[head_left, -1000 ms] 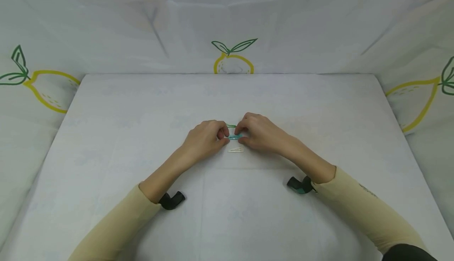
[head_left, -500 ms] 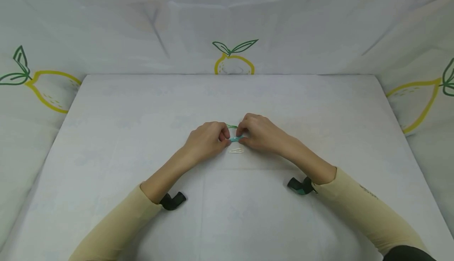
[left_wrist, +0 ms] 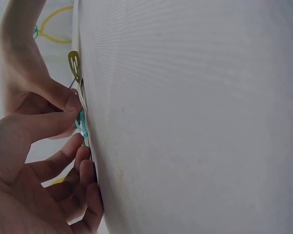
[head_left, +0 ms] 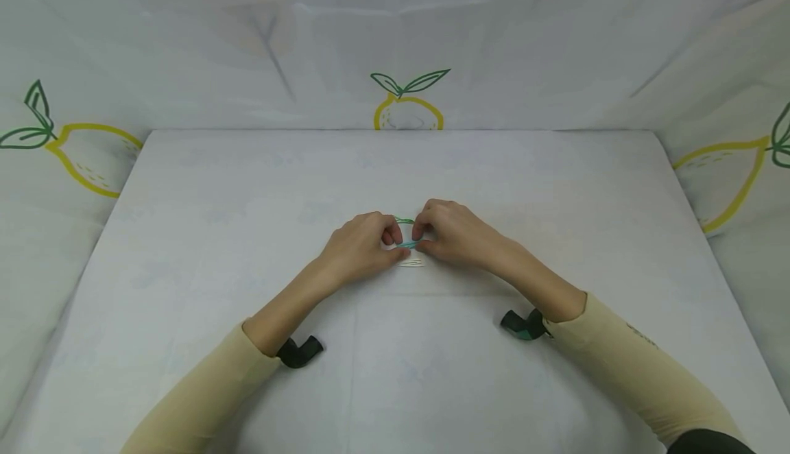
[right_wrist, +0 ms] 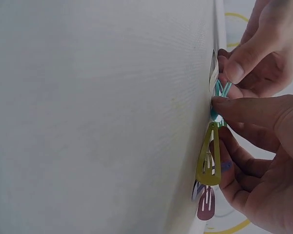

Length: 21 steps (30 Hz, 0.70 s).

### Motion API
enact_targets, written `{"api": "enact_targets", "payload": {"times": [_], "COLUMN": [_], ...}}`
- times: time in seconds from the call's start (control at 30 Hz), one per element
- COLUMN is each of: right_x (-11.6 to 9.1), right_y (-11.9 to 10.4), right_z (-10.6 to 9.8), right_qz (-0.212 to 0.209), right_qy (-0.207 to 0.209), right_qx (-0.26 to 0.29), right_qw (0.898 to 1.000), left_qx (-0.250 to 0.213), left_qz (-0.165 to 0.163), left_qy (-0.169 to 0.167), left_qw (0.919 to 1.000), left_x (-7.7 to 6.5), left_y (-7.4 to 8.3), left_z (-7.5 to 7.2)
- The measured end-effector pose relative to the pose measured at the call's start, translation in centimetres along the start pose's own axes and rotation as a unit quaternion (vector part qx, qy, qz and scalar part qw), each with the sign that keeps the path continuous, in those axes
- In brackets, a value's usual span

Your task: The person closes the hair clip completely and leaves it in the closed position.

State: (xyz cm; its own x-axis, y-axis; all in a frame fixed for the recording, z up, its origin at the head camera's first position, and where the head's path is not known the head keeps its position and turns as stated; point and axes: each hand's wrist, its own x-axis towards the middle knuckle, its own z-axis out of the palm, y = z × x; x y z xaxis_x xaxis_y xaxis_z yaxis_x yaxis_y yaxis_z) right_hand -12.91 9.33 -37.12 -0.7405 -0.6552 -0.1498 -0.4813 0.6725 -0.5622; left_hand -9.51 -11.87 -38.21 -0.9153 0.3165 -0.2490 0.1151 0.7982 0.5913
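A teal snap hair clip (head_left: 407,244) is pinched between both hands at the middle of the table. My left hand (head_left: 361,245) holds its left end with thumb and fingers; my right hand (head_left: 457,231) grips the other end. In the right wrist view the two legs of the teal clip (right_wrist: 227,89) stand apart. Just behind lies a green hair clip (head_left: 404,221), partly covered by the fingers. A white hair clip (head_left: 411,263) lies in front. Beside the right hand, an olive hair clip (right_wrist: 212,179) and a maroon one (right_wrist: 205,213) show in the right wrist view.
White cloth covers the table (head_left: 395,372), and white sheets with lemon prints (head_left: 407,111) rise behind and at both sides. Black curved pieces (head_left: 300,352) sit at the wrists by the cuffs.
My left thumb has slid a little to the right along the front of the teal hair clip. The clip has shifted slightly toward me and tilted; the right hand has barely moved.
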Motion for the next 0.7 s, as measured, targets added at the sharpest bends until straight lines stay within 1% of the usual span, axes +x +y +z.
{"api": "enact_targets", "payload": {"times": [0.2, 0.37, 0.6, 0.7], "right_x": [0.03, -0.09, -0.42, -0.50], "right_y": [0.05, -0.03, -0.25, -0.35], "right_z": [0.04, 0.00, -0.56, -0.84], "right_qz": [-0.006, -0.015, -0.051, -0.057], "right_qy": [-0.001, 0.006, 0.051, 0.069], "right_qx": [0.001, 0.001, 0.005, 0.018], "right_qw": [1.000, 1.000, 0.997, 0.996], "left_qx": [0.003, -0.006, -0.031, -0.027], "left_qz": [0.002, 0.014, 0.051, 0.064], "left_qy": [0.002, 0.011, 0.057, 0.087], "left_qw": [1.0000, 0.9998, 0.9966, 0.9937], "left_x": [-0.13, -0.29, -0.67, -0.88], "left_y": [-0.06, -0.06, 0.03, 0.21], "left_z": [0.00, -0.06, -0.58, -0.86]}}
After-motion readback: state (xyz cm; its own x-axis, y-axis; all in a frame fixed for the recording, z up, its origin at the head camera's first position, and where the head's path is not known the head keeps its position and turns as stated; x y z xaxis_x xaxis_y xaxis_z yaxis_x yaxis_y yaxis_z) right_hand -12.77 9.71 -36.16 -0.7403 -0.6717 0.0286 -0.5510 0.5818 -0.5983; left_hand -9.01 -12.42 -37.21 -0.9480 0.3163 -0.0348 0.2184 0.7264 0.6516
